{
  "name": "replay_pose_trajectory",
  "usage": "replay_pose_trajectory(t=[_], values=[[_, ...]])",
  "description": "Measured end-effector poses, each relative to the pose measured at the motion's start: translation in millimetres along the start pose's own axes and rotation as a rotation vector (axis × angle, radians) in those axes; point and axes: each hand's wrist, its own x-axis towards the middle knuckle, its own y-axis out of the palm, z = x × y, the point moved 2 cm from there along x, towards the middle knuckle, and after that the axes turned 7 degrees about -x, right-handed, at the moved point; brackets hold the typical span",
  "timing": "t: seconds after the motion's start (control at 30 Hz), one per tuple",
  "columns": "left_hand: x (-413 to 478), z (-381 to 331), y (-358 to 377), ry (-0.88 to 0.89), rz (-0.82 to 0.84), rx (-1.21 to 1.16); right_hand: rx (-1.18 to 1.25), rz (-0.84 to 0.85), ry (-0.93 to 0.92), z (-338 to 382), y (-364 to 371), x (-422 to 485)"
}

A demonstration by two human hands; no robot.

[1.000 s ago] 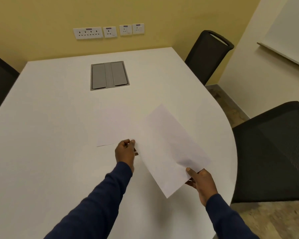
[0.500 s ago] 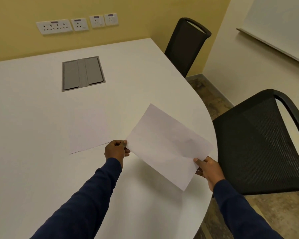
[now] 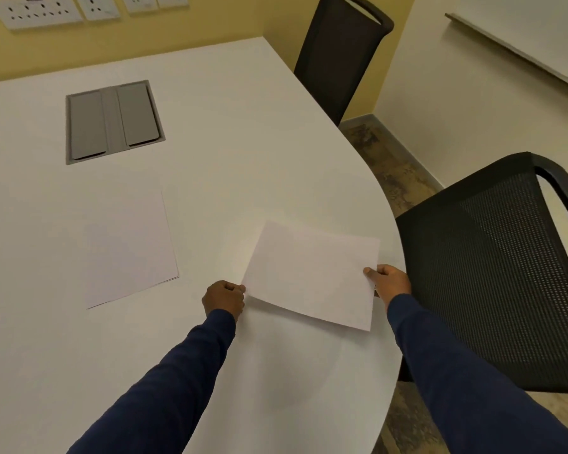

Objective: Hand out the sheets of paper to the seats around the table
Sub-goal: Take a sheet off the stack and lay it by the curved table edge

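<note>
Sheet held by both hands over worktop edge, beside mesh chair

Sheet of paper (image 3: pixel 310 276) sits between the two hands, white, blank on the visible side. Its left edge is pinched in the left hand (image 3: pixel 224 298); its right edge is pinched in the right hand (image 3: pixel 389 280). Left grip: fingers curled shut into a loose fist, with the paper's lower-left edge caught at the thumb side. Right grip: thumb lies on top of the sheet near its right edge, remaining fingers folded under. Paper bows slightly along its near edge; a faint shadow lies beneath that edge. Whether the far edge touches the surface cannot be told.

Sheet lies over the right-hand, curved part of the white worktop (image 3: pixel 243 158), its right edge close to the rim. Both sleeves are dark blue.

Stack of paper (image 3: pixel 128 253) lies flat on the worktop to the left of the held sheet, apart from it and not touched by either hand. Layered edges show at its near right corner.

Grey cable hatch (image 3: pixel 112 121) with two closed flaps is set into the worktop beyond the stack.

Black mesh chair (image 3: pixel 492 273) stands just beside the worktop rim, right of the right hand. Second black chair (image 3: pixel 341 54) stands farther along the same side, near the yellow wall. Wall sockets (image 3: pixel 40 11) run along that wall at top left.
</note>
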Motion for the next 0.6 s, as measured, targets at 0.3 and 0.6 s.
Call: replay_pose_trajectory(t=[0.3,0.6], values=[[13,20,30,0.012,-0.004,0.288,-0.208,-0.087,0.031,-5,8,30],[12,32,36,0.071,0.022,0.427,-0.346,-0.168,-0.049,-12,13,33]])
